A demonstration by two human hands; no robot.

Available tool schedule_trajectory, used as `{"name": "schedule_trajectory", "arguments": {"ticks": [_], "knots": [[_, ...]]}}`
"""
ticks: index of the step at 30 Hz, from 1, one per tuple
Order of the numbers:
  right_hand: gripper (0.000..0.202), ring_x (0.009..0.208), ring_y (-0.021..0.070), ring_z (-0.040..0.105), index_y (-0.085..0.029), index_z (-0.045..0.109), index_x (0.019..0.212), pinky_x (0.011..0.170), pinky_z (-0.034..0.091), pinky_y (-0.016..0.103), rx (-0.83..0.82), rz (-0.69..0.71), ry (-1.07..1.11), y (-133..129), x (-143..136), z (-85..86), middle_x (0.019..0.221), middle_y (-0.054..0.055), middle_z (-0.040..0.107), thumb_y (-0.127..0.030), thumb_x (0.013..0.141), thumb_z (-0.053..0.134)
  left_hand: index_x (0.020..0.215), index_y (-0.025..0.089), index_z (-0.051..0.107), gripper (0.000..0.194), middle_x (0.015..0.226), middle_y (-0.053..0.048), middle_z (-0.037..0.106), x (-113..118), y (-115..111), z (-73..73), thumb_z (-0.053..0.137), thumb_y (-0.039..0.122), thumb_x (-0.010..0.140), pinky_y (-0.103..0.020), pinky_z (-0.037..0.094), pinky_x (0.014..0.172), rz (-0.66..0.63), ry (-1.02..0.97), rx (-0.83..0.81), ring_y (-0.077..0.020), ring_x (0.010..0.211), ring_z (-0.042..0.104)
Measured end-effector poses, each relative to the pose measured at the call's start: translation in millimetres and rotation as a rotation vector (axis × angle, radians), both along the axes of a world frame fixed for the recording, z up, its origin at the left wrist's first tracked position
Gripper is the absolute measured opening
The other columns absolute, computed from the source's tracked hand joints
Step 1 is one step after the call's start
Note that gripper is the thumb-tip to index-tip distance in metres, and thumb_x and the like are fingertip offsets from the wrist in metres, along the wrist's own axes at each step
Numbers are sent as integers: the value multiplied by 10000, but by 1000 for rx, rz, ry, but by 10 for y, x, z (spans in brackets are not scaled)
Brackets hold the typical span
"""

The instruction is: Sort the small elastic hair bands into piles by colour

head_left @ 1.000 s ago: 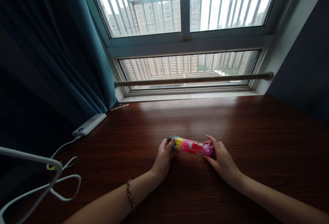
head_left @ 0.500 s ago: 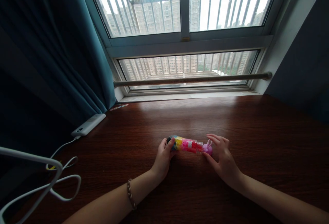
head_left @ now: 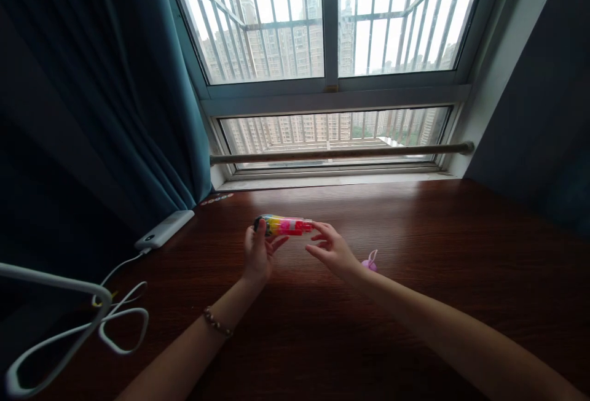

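Note:
A small clear bottle (head_left: 286, 225) with black, yellow, pink and red contents lies on its side in the air, its neck toward the right. My left hand (head_left: 260, 253) is closed around its dark base end, thumb on the near side. At the neck is my right hand (head_left: 329, 247), fingers apart; its forefinger touches or nearly touches the mouth, and I cannot tell which. The purple cap (head_left: 369, 264) with a looped handle sits on the brown wooden table (head_left: 415, 235), partly hidden behind my right forearm.
To the left, a white power bank (head_left: 165, 229) lies by the blue curtain (head_left: 152, 112), with a white cable (head_left: 122, 312) running from it. Small round discs (head_left: 216, 199) lie near the curtain's foot. A metal rail (head_left: 341, 155) crosses the window beyond the table.
The purple cap has come off the bottle and now rests on the table. My left hand has carried the bottle left and away from me; my right hand has followed to its neck.

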State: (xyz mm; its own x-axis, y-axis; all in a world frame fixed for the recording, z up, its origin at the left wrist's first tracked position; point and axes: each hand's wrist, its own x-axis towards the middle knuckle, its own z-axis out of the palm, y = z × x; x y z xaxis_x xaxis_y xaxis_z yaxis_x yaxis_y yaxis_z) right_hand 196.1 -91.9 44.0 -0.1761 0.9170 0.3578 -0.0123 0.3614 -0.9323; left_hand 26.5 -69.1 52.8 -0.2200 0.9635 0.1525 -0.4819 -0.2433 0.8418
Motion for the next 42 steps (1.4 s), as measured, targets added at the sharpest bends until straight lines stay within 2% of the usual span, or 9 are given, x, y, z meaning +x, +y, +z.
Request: {"name": "schedule_trajectory", "arguments": {"ticks": [4,8,12,15,20,26,29,36,42], "knots": [[640,787,140,568,-266,458,1188,716,455,291,-189,270,379,286,-608,-59,912,10,587,-266,603,720,975,272,499,426,907,34,616,-286,63,130,712,318,609,-304,508,713,48,2,131,-149,809,615],[615,650,113,577,-242,483,1111,581,440,227,-405,476,641,403,-1026,-197,772,-16,611,-261,561,757,1055,250,515,569,1018,-25,624,-428,-22,7,747,177,541,-301,505,703,-44,87,26,-215,915,600],[558,599,99,575,-221,510,1077,533,425,203,-514,634,651,434,-1124,-335,703,-28,597,-259,576,753,1039,201,553,468,965,-64,647,-468,-33,-181,713,272,605,-256,505,624,-93,109,-94,-208,842,624],[599,595,92,581,-239,484,1129,513,419,182,-524,694,590,460,-1073,-402,716,-31,598,-244,588,744,977,155,581,415,796,-61,664,-440,58,-267,690,348,626,-217,474,495,-156,138,-157,-169,639,631],[642,560,82,577,-257,436,1164,514,434,180,-522,721,506,532,-1067,-475,672,-52,582,-269,598,739,819,116,591,344,591,-34,621,-384,186,-318,670,388,625,-200,436,405,-209,182,-191,-144,486,587],[641,553,85,575,-258,414,1186,491,416,168,-498,760,397,548,-1104,-481,645,-66,584,-265,618,710,693,144,531,322,409,50,492,-444,131,-303,665,428,621,-155,250,235,-143,255,-279,-63,251,384],[639,550,102,583,-244,393,1202,483,406,178,-495,768,389,561,-1091,-478,620,-59,595,-247,632,682,679,150,510,349,392,53,477,-454,124,-290,630,475,639,-169,264,226,-107,246,-299,-75,241,381],[283,508,96,559,-143,540,845,453,356,183,-499,618,536,549,-1155,-485,562,-37,563,-283,635,669,646,140,504,366,385,52,464,-491,210,-386,588,494,676,-182,296,234,-152,225,-273,-70,244,363],[375,483,86,551,-131,540,767,460,357,192,-498,490,569,443,-1182,-420,565,-22,562,-447,622,681,665,134,523,361,379,70,425,-515,231,-447,586,489,682,-159,264,235,-114,180,-270,-52,256,333]]}}
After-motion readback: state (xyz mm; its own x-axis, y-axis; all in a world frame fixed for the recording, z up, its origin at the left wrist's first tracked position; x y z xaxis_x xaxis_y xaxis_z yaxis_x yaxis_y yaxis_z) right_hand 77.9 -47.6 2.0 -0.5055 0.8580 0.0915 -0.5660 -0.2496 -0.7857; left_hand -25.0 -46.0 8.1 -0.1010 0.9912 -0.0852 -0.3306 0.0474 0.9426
